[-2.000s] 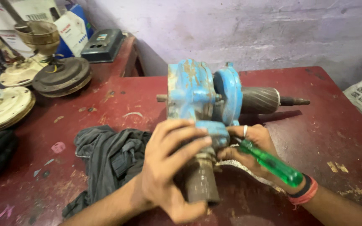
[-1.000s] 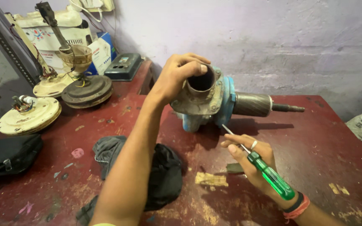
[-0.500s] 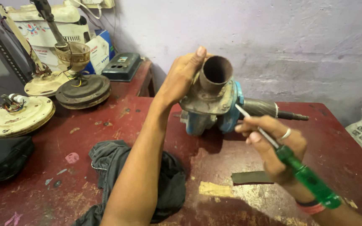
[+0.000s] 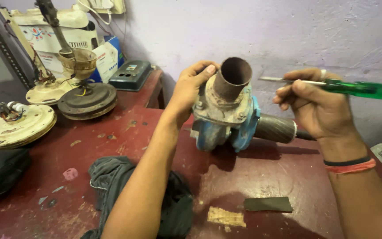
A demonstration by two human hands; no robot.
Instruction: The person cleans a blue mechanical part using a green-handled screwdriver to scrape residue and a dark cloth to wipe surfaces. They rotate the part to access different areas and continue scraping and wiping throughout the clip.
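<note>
Pale violet wall behind, worn red counter (image 4: 124,132) below. At nine o'clock, cream fan housings (image 4: 16,126) and a dark disc stack (image 4: 87,99); at seven o'clock, a crumpled dark rag (image 4: 111,177). At centre, blue pump body (image 4: 226,119) tipped up on the counter, rusty pipe mouth (image 4: 233,75) toward the camera. Left hand (image 4: 191,90) curled over the pump's top, fingers (image 4: 206,68) gripping beside the pipe. At two o'clock, right hand (image 4: 315,106) closed round a green-handled screwdriver (image 4: 354,87), blade level, clear of the metal. Likely risks: heavy casting rolling off its edge under a one-handed grip; blade slipping on rust toward the left fingers.
</note>
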